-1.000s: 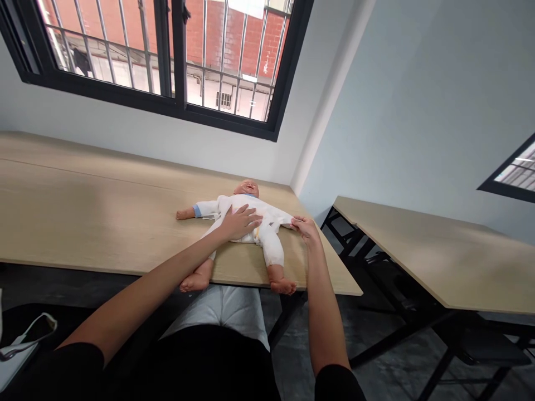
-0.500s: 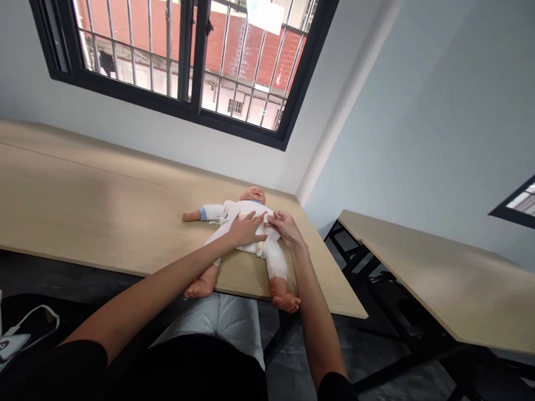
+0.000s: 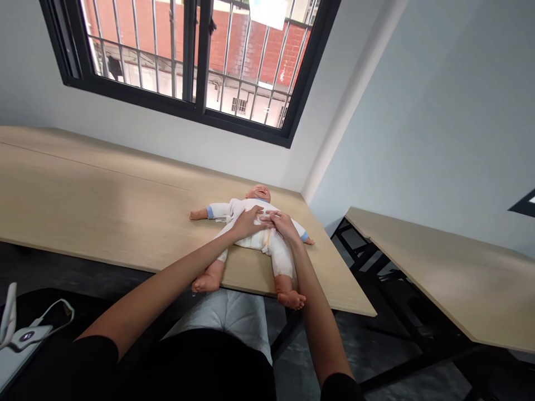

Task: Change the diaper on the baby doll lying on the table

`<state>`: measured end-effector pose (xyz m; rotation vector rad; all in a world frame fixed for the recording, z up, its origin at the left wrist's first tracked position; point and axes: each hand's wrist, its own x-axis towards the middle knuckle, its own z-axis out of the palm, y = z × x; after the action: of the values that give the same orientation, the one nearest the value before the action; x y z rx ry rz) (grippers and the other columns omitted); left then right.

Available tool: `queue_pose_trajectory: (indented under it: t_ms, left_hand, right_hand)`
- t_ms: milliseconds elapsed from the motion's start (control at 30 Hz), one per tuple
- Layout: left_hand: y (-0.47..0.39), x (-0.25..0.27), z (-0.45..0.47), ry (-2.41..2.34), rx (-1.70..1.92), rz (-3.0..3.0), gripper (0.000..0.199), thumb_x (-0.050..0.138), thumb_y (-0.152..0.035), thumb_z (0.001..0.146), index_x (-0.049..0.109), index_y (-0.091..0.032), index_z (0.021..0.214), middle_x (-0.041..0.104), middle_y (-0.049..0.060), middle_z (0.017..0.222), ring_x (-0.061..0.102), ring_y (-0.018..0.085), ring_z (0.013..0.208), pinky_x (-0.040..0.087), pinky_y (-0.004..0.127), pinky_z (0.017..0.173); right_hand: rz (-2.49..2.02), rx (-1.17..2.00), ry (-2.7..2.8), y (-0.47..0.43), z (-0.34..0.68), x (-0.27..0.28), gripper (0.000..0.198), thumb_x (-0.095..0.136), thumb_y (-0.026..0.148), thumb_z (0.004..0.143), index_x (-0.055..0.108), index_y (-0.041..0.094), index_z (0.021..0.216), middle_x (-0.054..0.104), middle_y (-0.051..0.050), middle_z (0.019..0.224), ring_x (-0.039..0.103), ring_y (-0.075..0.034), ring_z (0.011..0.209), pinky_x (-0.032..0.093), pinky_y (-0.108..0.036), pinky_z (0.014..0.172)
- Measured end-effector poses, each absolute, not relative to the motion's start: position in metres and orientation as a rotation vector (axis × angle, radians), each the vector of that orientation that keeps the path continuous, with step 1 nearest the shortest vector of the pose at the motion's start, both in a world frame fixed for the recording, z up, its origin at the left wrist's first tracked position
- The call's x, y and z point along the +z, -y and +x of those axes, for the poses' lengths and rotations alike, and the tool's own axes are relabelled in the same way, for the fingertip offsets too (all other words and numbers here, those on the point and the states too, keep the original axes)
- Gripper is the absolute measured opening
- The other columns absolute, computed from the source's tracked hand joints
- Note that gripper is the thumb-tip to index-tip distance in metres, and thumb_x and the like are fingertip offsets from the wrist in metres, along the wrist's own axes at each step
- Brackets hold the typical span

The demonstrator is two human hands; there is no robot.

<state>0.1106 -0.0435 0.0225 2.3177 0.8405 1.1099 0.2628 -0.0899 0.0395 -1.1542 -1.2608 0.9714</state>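
Right hand (image 3: 284,224) now in from doll's (image 3: 253,205) 4 o'clock side, beside spread left hand (image 3: 247,224); both at suit (image 3: 279,252) front, right's pinch: can't tell

doll (image 3: 254,239) face-up on table (image 3: 125,195) | left hand (image 3: 249,223), right hand (image 3: 282,224) at its torso

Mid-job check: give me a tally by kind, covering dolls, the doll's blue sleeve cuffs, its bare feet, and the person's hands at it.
Doll: 1
Blue sleeve cuffs: 2
Bare doll feet: 2
Person's hands, left hand and right hand: 2
Total: 7
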Motion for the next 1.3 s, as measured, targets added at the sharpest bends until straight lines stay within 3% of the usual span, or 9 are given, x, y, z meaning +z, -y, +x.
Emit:
queue_pose_trajectory:
  t_ms: [133,300,367,767,1033,1133,1300]
  left_hand:
    - [0.034,0.017,0.109,-0.863,1.148,2.296,0.021,0.055,-0.025,0.081,0.062,-0.016,0.099,0.069,0.008,0.104,0.064,0.021,0.097,0.052,0.036,0.089]
    - [0.034,0.015,0.111,-0.882,1.175,2.285,0.023,0.054,-0.016,0.078,0.063,-0.017,0.098,0.068,0.007,0.104,0.064,0.021,0.096,0.050,0.040,0.092]
    - [0.035,0.015,0.111,-0.886,1.182,2.286,0.025,0.052,-0.012,0.076,0.063,-0.017,0.098,0.067,0.006,0.104,0.063,0.021,0.097,0.050,0.040,0.092]
    - [0.044,0.026,0.109,-0.922,1.131,2.393,0.024,0.049,-0.007,0.072,0.062,-0.017,0.089,0.066,0.005,0.094,0.062,0.021,0.091,0.050,0.038,0.090]
    - [0.050,0.030,0.109,-0.954,1.113,2.382,0.015,0.054,-0.016,0.076,0.068,-0.017,0.069,0.067,0.010,0.100,0.061,0.028,0.103,0.043,0.045,0.100]
    - [0.048,0.034,0.103,-0.897,1.158,2.338,0.017,0.053,-0.018,0.078,0.070,-0.018,0.076,0.069,0.007,0.104,0.064,0.023,0.099,0.048,0.038,0.094]
    - [0.034,0.036,0.064,-0.973,1.352,2.198,0.027,0.041,-0.020,0.086,0.063,-0.016,0.101,0.066,0.008,0.113,0.060,0.018,0.108,0.050,0.029,0.088]
  right_hand:
    - [-1.183,0.884,1.231,0.089,0.273,0.041,0.018,0.059,0.029,0.084,0.056,0.017,0.096,0.071,-0.008,0.090,0.068,-0.015,0.073,0.057,-0.030,0.075]
    - [-1.184,0.852,1.302,0.089,0.279,0.039,0.036,0.077,0.019,0.060,0.062,0.016,0.093,0.069,-0.005,0.093,0.064,-0.014,0.085,0.053,-0.028,0.083]
    - [-1.186,0.848,1.383,0.091,0.278,0.039,0.037,0.078,0.021,0.056,0.065,0.016,0.090,0.068,-0.005,0.099,0.062,-0.015,0.091,0.050,-0.029,0.087]
    - [-1.264,0.596,1.578,0.094,0.272,0.039,0.030,0.068,0.038,0.068,0.064,0.016,0.088,0.065,-0.006,0.100,0.058,-0.015,0.090,0.046,-0.028,0.085]
    - [-1.322,0.494,1.554,0.086,0.269,0.028,0.031,0.069,0.034,0.065,0.063,0.014,0.088,0.064,-0.006,0.093,0.057,-0.016,0.083,0.046,-0.028,0.077]
    - [-1.304,0.460,1.576,0.091,0.269,0.035,0.027,0.066,0.034,0.068,0.068,0.016,0.088,0.064,-0.006,0.095,0.056,-0.016,0.083,0.045,-0.029,0.077]
    - [-1.238,0.425,1.705,0.102,0.265,0.048,0.026,0.060,0.036,0.077,0.074,0.022,0.093,0.063,-0.006,0.101,0.056,-0.018,0.093,0.042,-0.028,0.076]
